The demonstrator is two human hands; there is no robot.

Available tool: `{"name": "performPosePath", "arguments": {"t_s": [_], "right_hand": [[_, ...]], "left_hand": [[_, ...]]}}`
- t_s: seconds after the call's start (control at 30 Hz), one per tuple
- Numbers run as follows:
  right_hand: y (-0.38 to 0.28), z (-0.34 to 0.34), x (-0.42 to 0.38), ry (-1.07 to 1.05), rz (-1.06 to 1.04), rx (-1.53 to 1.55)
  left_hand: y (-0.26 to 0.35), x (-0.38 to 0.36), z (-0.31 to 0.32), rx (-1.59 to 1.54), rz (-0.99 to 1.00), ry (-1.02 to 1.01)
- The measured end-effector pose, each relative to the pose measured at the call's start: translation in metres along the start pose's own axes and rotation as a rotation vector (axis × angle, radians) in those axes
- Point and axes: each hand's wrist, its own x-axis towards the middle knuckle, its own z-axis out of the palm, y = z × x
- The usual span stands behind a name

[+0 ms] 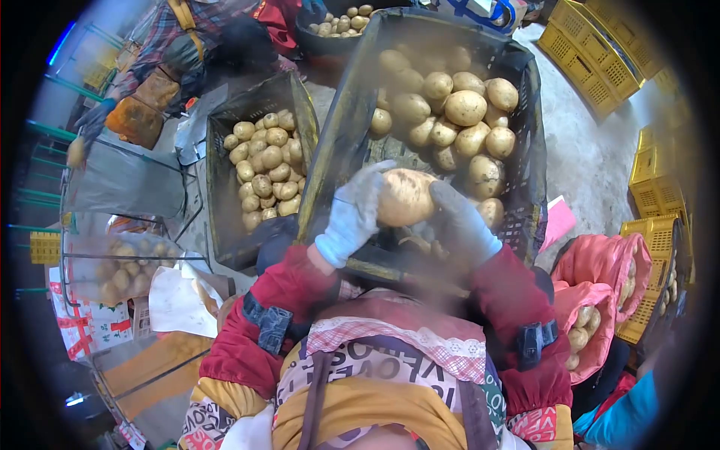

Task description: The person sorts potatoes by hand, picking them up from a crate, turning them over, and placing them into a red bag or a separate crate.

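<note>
A large pale potato (pixel 405 197) with brown soil marks is held between my two gloved hands. My left hand (pixel 358 204), in a grey and light blue glove, closes on its left side. On its right side presses my right hand (pixel 461 217), in the same kind of glove; its fingers are partly blurred. Both hands are over the near part of a big dark plastic crate (pixel 534 150). Several more potatoes (pixel 465 109) lie heaped in the far part of that crate, and a few sit below my hands.
Left of the big crate stands a smaller dark crate (pixel 217 180) of smaller potatoes. Pink sacks (pixel 564 300) with potatoes are at my right, near yellow crates (pixel 589 56). A wire-framed bag (pixel 120 266) of potatoes stands left. Another person (pixel 214 45) is at upper left.
</note>
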Motion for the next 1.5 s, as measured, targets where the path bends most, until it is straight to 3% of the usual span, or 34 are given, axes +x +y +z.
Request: {"name": "performPosePath", "arguments": {"t_s": [0.03,0.07,0.13,0.17,0.2,0.27,0.3,0.37,0.53,0.6,0.67,0.73,0.8,0.87,0.9,0.97,1.0,1.03,1.07,1.1,1.13,1.17,1.2,1.27,1.3,1.4,1.43,1.5], "right_hand": [[-0.003,0.007,-0.003,0.000,-0.005,0.005],[-0.006,0.013,-0.006,0.041,-0.088,-0.043],[-0.010,0.012,-0.007,0.082,-0.174,-0.090],[-0.012,0.006,-0.006,0.052,-0.323,-0.321],[-0.012,0.002,-0.004,0.021,-0.473,-0.553],[-0.008,0.003,-0.002,0.053,-0.514,-0.491],[-0.007,0.003,-0.001,0.085,-0.549,-0.434],[-0.006,-0.001,0.001,0.077,-0.524,-0.442],[-0.001,-0.011,0.007,0.000,-0.500,-0.517],[0.004,-0.006,0.009,0.096,-0.533,-0.552],[0.000,-0.001,0.007,0.218,-0.463,-0.533],[-0.002,-0.002,0.007,0.345,-0.407,-0.502],[-0.004,-0.007,0.007,0.394,-0.415,-0.350],[-0.005,-0.003,0.010,0.463,-0.427,-0.364],[-0.007,0.000,0.010,0.453,-0.422,-0.369],[-0.006,0.001,0.010,0.440,-0.420,-0.371],[-0.003,-0.002,0.011,0.422,-0.368,-0.425],[-0.001,-0.006,0.013,0.402,-0.323,-0.479],[0.003,-0.015,0.015,0.397,-0.342,-0.479],[0.009,-0.027,0.018,0.383,-0.381,-0.629],[0.016,-0.039,0.022,0.370,-0.418,-0.781],[0.023,-0.046,0.028,0.408,-0.400,-0.745],[0.020,-0.042,0.026,0.403,-0.416,-0.744],[0.015,-0.034,0.021,0.405,-0.257,-0.535],[0.016,-0.036,0.025,0.390,-0.291,-0.624],[0.020,-0.036,0.031,0.362,-0.356,-0.745],[0.021,-0.038,0.032,0.358,-0.358,-0.742],[0.023,-0.041,0.033,0.328,-0.336,-0.641]], "left_hand": [[-0.006,0.004,-0.001,0.116,0.231,0.064],[-0.010,0.005,0.000,0.119,0.234,0.058],[-0.014,0.004,0.003,-0.522,-0.049,-0.048],[-0.015,0.008,-0.007,-0.950,-0.424,-0.321],[-0.014,0.007,-0.010,-0.945,-0.423,-0.322],[-0.006,0.006,-0.013,-1.211,-0.485,-0.547],[0.001,0.003,-0.011,-1.210,-0.484,-0.549],[0.018,-0.003,-0.002,-0.900,-0.308,-0.270],[0.006,-0.002,-0.001,-0.841,-0.176,-0.237],[-0.002,0.002,-0.013,-0.817,-0.181,-0.237],[-0.013,0.008,-0.038,-1.622,-0.361,-0.143],[0.006,0.011,-0.061,-2.010,-0.185,-0.118],[0.020,0.016,-0.067,-1.834,-0.168,-0.109],[0.030,0.021,-0.048,-0.756,-0.227,-0.246],[0.027,0.029,-0.039,-0.435,-0.259,-0.441],[-0.036,0.056,-0.023,0.387,-0.129,-0.698],[-0.029,0.066,-0.003,0.884,-0.304,-0.810],[-0.045,0.069,0.011,1.101,-0.343,-0.892],[-0.102,0.073,0.012,1.298,-0.072,-1.185],[-0.086,0.064,0.018,1.469,-0.163,-1.230],[-0.140,0.061,0.020,1.507,-0.269,-1.065],[-0.196,0.061,0.022,1.530,-0.372,-0.897],[-0.187,0.062,0.024,1.543,-0.367,-0.885],[-0.163,0.067,0.026,1.723,-0.469,-1.180],[-0.159,0.070,0.025,1.732,-0.473,-1.174],[-0.152,0.074,0.014,1.476,-0.505,-1.413],[-0.147,0.072,0.014,1.480,-0.511,-1.411],[-0.139,0.064,0.019,1.383,-0.412,-1.218]]}}
